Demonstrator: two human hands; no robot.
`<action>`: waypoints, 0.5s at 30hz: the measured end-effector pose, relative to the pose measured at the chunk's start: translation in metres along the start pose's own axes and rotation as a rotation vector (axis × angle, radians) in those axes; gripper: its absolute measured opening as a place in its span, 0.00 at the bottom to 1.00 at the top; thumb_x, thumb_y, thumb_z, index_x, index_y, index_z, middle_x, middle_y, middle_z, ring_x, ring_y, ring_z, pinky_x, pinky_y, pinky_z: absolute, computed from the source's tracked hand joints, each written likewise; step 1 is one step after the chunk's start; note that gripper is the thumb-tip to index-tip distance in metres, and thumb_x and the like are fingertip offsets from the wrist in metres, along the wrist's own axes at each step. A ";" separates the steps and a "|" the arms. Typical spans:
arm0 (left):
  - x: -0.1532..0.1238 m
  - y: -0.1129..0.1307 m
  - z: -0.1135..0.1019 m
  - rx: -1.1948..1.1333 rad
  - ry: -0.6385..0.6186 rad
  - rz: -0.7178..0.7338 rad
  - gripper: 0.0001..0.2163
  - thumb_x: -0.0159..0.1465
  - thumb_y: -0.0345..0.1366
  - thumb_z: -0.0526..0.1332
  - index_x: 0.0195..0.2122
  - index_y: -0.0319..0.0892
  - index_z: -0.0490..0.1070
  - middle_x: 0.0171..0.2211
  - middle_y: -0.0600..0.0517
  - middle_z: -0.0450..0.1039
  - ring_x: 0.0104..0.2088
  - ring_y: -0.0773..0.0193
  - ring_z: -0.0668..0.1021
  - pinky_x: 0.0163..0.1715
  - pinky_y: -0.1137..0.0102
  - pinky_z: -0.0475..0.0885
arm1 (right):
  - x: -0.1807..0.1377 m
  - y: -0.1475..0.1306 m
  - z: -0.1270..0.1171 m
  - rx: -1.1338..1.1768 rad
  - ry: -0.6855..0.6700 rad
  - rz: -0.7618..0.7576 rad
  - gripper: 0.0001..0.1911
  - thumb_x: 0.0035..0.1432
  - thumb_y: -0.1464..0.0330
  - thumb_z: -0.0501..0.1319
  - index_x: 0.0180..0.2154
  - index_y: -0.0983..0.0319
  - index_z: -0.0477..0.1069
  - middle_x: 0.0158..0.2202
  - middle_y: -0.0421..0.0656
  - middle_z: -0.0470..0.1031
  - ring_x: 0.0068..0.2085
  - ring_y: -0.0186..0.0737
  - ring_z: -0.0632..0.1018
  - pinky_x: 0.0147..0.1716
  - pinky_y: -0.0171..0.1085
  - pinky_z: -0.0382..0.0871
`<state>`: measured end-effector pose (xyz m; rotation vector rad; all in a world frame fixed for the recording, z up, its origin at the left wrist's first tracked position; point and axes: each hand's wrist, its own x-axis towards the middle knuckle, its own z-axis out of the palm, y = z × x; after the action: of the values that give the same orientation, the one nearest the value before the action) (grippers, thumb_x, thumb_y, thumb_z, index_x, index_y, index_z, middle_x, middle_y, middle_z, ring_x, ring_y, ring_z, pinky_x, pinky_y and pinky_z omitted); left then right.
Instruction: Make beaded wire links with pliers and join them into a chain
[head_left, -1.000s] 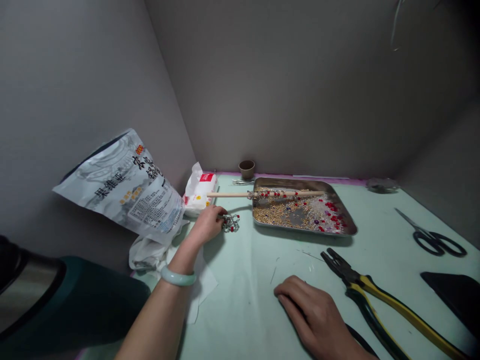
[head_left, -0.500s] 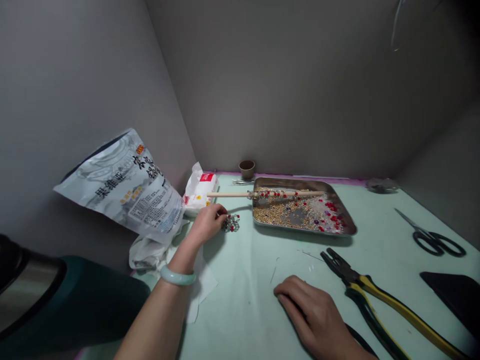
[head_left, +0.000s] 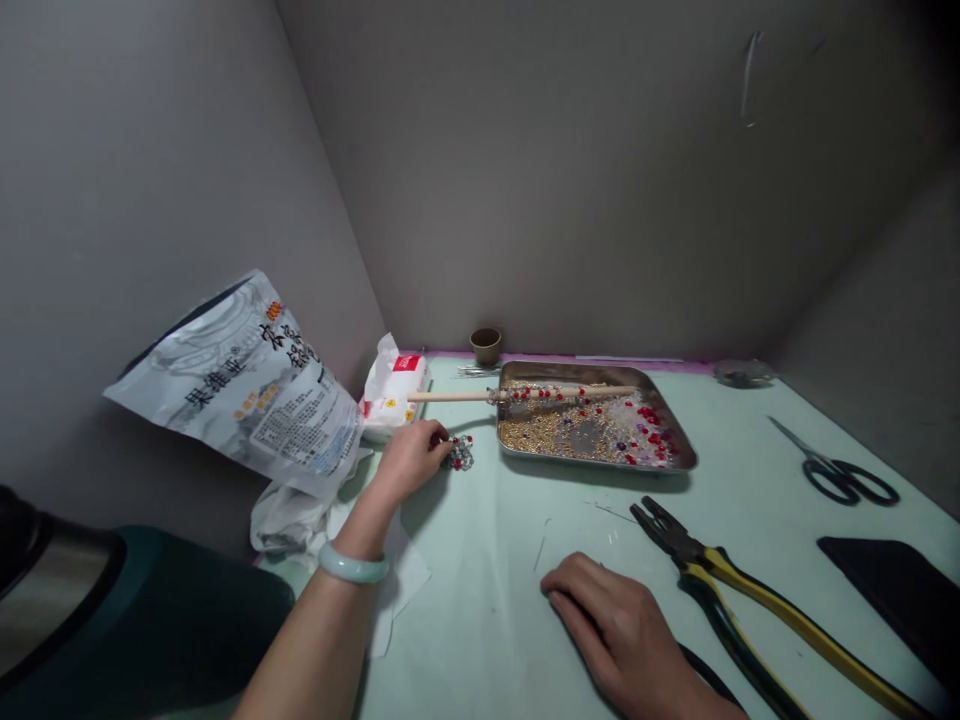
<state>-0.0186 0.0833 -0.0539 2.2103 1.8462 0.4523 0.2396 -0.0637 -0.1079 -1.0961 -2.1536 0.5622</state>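
Observation:
My left hand [head_left: 409,458], a pale green bangle on its wrist, reaches forward and pinches a small beaded wire ornament [head_left: 460,454] with silver and red beads, which rests on the mint table. Just right of it stands a metal tray [head_left: 679,447] filled with gold, red and clear beads. A wooden stick [head_left: 450,396] with beads wound on it lies across the tray's far rim. My right hand [head_left: 619,632] lies palm down near the front edge, fingers loosely curled over a dark object I cannot make out.
Yellow-handled pliers [head_left: 739,596] lie right of my right hand. Black scissors [head_left: 836,470] and a dark flat object [head_left: 896,590] sit at the far right. A printed bag [head_left: 247,390], a tissue pack [head_left: 394,390] and a small brown cup [head_left: 485,345] stand at the back left.
The view has shifted slightly. My left hand keeps its pinch on the beaded ornament. My right hand has not moved on the table.

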 end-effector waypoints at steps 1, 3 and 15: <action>0.000 0.001 -0.001 -0.002 0.016 0.000 0.07 0.60 0.37 0.58 0.33 0.42 0.74 0.30 0.49 0.76 0.31 0.61 0.75 0.30 0.69 0.64 | 0.000 0.000 0.000 -0.001 0.001 0.002 0.09 0.63 0.73 0.50 0.36 0.60 0.68 0.30 0.43 0.70 0.30 0.36 0.73 0.30 0.34 0.64; -0.001 0.005 -0.002 -0.009 0.060 0.013 0.07 0.61 0.36 0.57 0.32 0.42 0.74 0.30 0.49 0.76 0.30 0.62 0.75 0.30 0.69 0.64 | 0.001 -0.001 0.001 -0.009 0.003 0.013 0.09 0.63 0.73 0.50 0.36 0.60 0.68 0.30 0.43 0.70 0.30 0.36 0.73 0.30 0.34 0.63; -0.001 0.042 -0.020 0.054 0.259 0.234 0.06 0.62 0.38 0.58 0.31 0.43 0.71 0.33 0.49 0.73 0.37 0.59 0.72 0.39 0.66 0.65 | 0.001 -0.005 0.000 -0.077 0.048 0.019 0.10 0.63 0.72 0.50 0.33 0.61 0.68 0.29 0.42 0.71 0.30 0.35 0.73 0.29 0.33 0.62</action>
<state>0.0119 0.0738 -0.0198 2.5198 1.7382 0.7737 0.2365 -0.0660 -0.1050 -1.1606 -2.1409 0.4608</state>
